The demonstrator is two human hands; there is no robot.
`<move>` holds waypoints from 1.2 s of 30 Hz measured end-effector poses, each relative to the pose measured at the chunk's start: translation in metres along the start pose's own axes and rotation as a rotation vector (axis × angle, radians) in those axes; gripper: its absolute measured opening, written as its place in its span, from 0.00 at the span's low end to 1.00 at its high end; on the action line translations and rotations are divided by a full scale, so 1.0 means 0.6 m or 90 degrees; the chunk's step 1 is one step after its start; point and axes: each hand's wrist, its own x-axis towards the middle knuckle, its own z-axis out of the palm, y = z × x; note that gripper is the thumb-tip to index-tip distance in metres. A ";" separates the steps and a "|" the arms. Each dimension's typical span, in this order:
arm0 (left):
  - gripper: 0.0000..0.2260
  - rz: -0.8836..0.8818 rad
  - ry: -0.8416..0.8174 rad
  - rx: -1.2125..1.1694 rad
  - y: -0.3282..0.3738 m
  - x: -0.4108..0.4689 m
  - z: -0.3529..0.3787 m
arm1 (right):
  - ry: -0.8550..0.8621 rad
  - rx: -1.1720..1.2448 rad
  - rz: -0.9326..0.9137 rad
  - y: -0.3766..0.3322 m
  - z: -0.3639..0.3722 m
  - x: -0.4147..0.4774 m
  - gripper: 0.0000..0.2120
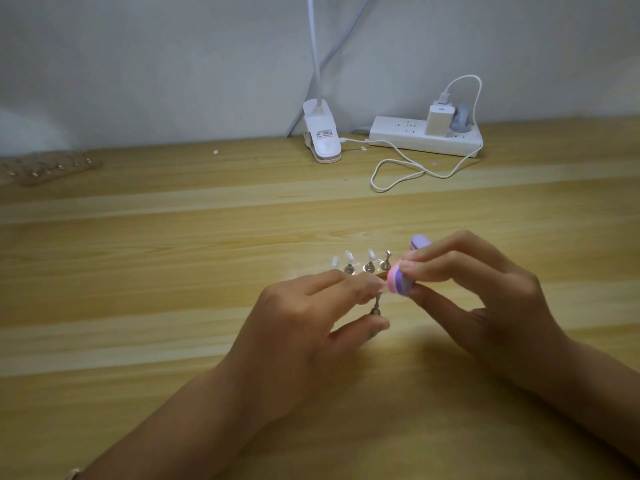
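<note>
We find the left hand (311,317) pinching a small metal stand (376,305), with the thumb under its base and the forefinger above, at what appears to be a clear nail tip (381,288). The right hand (478,292) grips a pink-and-purple buffer block (398,280) between thumb and fingers. The block's long axis runs from its near end, touching the tip just right of the left grip, up and away past the right fingers. The stand's stem stands roughly upright, crosswise to it. We judge that the stroke falls to the right hand. A row of stands (360,265) sits on the table (173,271) just beyond the left fingertips.
</note>
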 end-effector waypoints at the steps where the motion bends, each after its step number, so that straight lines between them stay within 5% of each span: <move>1: 0.13 -0.001 -0.002 0.001 0.000 0.001 -0.001 | 0.011 0.016 -0.007 -0.004 0.000 0.000 0.06; 14: 0.12 -0.058 0.022 -0.125 -0.004 0.003 0.001 | -0.016 0.001 -0.061 -0.017 0.015 -0.016 0.07; 31: 0.11 -0.203 0.055 -0.234 -0.006 0.003 0.007 | 0.015 -0.042 0.017 -0.008 0.009 -0.003 0.08; 36: 0.09 -0.207 0.059 -0.269 -0.005 0.004 0.010 | 0.025 0.031 0.099 -0.015 0.008 -0.003 0.15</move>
